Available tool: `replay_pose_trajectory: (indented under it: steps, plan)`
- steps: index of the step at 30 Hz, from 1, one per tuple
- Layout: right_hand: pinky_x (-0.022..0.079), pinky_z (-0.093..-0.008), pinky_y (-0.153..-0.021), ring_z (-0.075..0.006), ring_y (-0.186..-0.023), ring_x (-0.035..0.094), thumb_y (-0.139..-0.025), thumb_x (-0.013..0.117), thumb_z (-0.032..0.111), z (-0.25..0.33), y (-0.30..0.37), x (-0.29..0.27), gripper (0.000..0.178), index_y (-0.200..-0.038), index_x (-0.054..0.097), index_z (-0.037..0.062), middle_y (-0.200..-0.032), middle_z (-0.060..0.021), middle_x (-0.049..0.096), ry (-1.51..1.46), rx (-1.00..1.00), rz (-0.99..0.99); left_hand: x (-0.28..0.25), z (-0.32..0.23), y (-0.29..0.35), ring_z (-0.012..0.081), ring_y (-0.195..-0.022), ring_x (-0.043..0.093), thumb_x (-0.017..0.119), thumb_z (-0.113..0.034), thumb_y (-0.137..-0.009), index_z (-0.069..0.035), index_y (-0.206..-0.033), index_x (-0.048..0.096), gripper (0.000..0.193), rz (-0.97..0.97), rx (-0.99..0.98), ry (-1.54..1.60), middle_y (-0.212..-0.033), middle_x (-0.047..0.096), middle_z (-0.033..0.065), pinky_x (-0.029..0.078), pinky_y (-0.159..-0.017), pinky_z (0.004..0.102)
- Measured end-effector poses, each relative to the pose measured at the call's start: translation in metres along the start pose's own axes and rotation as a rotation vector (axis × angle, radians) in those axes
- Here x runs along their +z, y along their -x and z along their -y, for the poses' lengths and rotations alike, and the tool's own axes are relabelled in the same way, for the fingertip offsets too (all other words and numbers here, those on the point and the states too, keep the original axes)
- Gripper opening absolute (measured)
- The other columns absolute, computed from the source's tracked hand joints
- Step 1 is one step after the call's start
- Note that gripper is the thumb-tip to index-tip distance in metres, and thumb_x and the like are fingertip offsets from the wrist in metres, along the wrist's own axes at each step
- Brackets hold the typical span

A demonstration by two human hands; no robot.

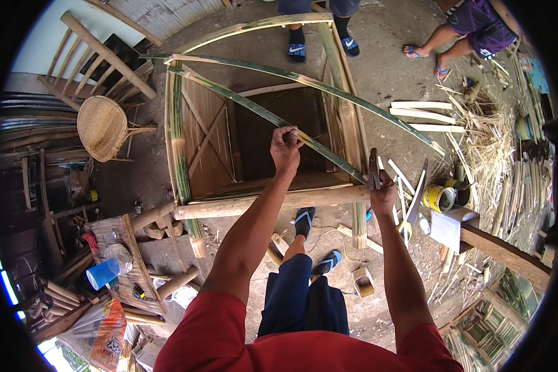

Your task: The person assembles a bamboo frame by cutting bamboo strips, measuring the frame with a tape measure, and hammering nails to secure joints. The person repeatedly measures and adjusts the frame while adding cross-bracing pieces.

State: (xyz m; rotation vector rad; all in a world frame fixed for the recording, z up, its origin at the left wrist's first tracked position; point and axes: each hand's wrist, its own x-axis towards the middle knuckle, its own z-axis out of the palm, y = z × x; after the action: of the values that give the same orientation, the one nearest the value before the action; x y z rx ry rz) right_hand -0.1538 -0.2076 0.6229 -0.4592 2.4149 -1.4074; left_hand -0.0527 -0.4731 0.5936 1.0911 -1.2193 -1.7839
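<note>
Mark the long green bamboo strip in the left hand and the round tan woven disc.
Long green bamboo strip (254, 110), head view, upper stretch.
Round tan woven disc (103, 128), head view, middle of its face.

The left forearm (254, 220) reaches forward, slanting rightward, its wrist fairly straight and the left hand (286, 147) curled into a fist. The right forearm (402, 257) leans slightly leftward to the right hand (384, 193), fingers bent closed, nearer the body.
</note>
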Motion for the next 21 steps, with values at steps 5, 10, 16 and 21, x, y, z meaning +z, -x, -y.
replay_pose_trajectory:
  steps: [5, 10, 16, 21]
  plan:
    - [0.044, -0.0350, -0.066, -0.0247, -0.070, 0.055, -0.084, 0.070, 0.012, 0.006, 0.003, 0.004, 0.014, -0.084, 0.059, 0.0025, -0.074, -0.0136, 0.056, 0.192, 0.015, -0.045, -0.009, -0.001, -0.010, 0.0118, -0.094, 0.065, 0.066, -0.016, -0.100, -0.004, -0.107, 0.059, 0.015, 0.075, 0.040, -0.062, -0.109, 0.067, 0.0057, 0.062, -0.074, 0.0294]
    - [0.046, -0.0374, -0.066, -0.0309, -0.072, 0.057, -0.082, 0.069, 0.009, 0.008, 0.005, 0.000, 0.012, -0.085, 0.060, 0.0028, -0.076, -0.0159, 0.057, 0.161, -0.114, -0.040, -0.013, -0.005, -0.013, 0.0124, -0.092, 0.065, 0.065, -0.016, -0.100, -0.003, -0.106, 0.058, 0.016, 0.100, 0.051, -0.091, -0.107, 0.067, 0.0057, 0.062, -0.076, 0.0299]
    - [0.045, -0.0365, -0.066, -0.0313, -0.070, 0.054, -0.082, 0.069, 0.010, 0.002, -0.004, -0.006, 0.013, -0.082, 0.059, 0.0023, -0.075, -0.0159, 0.055, 0.171, -0.106, 0.089, -0.011, -0.017, -0.014, 0.0108, -0.091, 0.066, 0.064, -0.015, -0.101, -0.003, -0.108, 0.057, 0.015, 0.115, 0.025, -0.266, -0.104, 0.066, 0.0045, 0.061, -0.078, 0.0294]
    - [0.046, -0.0383, -0.067, -0.0339, -0.069, 0.056, -0.080, 0.071, 0.011, 0.003, -0.009, -0.006, 0.016, -0.085, 0.060, 0.0006, -0.078, -0.0181, 0.057, 0.105, -0.203, 0.148, -0.015, -0.025, -0.016, 0.0115, -0.091, 0.066, 0.065, -0.016, -0.100, 0.000, -0.109, 0.057, 0.019, 0.133, -0.007, -0.347, -0.102, 0.066, 0.0056, 0.063, -0.078, 0.0309]
